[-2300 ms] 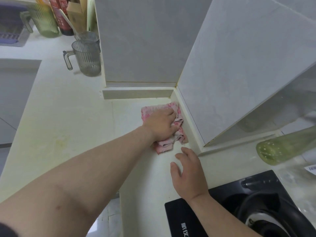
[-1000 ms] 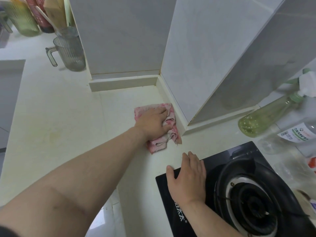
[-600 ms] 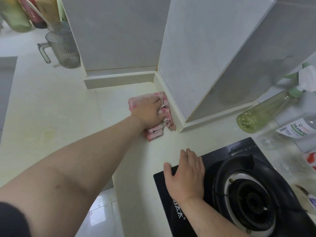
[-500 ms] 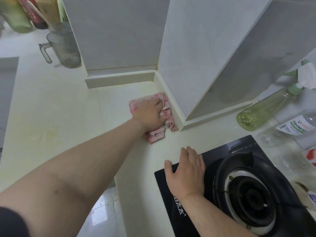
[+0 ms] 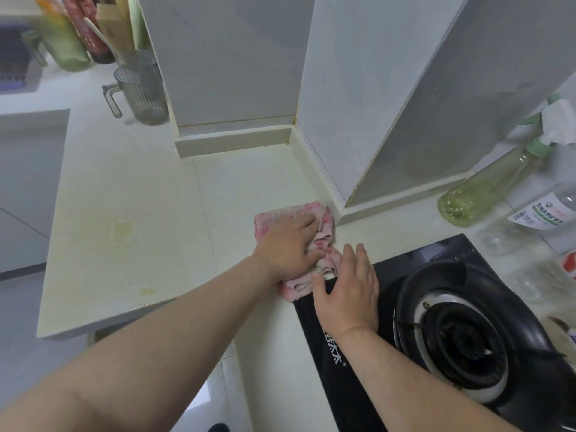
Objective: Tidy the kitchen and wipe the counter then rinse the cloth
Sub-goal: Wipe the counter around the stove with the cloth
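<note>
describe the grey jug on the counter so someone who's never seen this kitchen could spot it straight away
Find the tiled pillar that juts onto the pale counter at the back. Right against its left side stands the grey jug, handle pointing left. Unlike the green jug farther back on the left, it is smoky, see-through and ribbed up and down.

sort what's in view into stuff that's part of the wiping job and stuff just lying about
In the job:
pink cloth
left hand, pressing on the cloth
right hand, laid flat beside it
counter

Just lying about:
gas stove
grey ribbed jug
green spray bottle
clear labelled bottle
</note>
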A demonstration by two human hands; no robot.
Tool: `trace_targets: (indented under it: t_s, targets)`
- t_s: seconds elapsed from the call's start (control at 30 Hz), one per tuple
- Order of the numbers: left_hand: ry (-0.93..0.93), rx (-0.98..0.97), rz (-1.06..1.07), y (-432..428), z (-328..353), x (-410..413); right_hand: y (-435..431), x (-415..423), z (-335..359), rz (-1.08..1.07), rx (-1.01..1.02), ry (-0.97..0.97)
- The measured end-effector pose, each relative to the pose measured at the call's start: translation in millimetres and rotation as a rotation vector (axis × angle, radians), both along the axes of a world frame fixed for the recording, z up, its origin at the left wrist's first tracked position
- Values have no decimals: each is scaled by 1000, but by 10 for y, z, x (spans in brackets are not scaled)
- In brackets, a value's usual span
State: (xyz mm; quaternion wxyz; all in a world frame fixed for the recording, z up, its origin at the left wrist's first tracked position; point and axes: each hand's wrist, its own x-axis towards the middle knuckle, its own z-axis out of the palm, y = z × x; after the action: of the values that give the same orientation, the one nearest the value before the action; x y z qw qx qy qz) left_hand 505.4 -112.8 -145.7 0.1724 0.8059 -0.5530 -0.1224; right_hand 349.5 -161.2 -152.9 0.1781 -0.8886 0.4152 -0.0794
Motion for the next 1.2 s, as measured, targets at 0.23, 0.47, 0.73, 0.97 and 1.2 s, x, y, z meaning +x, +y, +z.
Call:
trace_targets:
  t_s: [0.23,0.47,0.73,0.97,1.2]
  targets:
    - [31,-25,10,338,-9,-142,-7,-10,-22,34,-57,19]
    - [21,-14,60,661,-24,-316,-21,-12,-43,42,-57,47]
    - [-17,112,114,805,-32,-445,-36,-15,-70,54,-65,27]
    - [23,218,313,1189,124,-665,-30,-24,-61,70,-42,-2]
    - [-183,340,385,1403,241,-619,417,-118,165,220,28,-283]
